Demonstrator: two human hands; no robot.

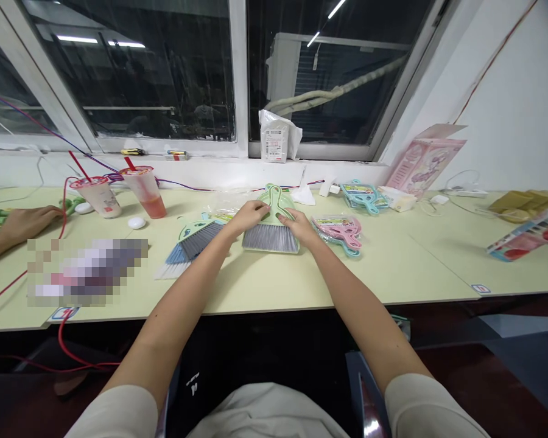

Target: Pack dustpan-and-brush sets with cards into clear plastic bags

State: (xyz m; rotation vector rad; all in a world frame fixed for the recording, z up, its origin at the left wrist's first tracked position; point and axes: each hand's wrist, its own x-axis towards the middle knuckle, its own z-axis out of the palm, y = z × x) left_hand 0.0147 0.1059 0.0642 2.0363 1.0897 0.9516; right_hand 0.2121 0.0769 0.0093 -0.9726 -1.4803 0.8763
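1. Left hand (pixel 254 213): fingers closed on the left side of a green brush-and-dustpan set (pixel 276 214), near its shoulder.
2. Right hand (pixel 296 224): clamped on the right side of the same set, thumb on top.
3. Held set: between both hands, above the table (pixel 265 292); handles pointing away, grey bristles toward the person. Brush and pan look matched, though whether they are locked together cannot be told. No wrapper is visible on it.
4. Beside the left hand: loose brushes (pixel 203 238), fanned out, apparently not paired.
5. Just right of the right hand: pink set (pixel 340 230) in clear film, overlapping a blue one.
6. Farther right and beyond: blue sets (pixel 363 196), stacked.
7. Progress, as judged: held set nearly or fully paired; loose brushes remain unmatched.
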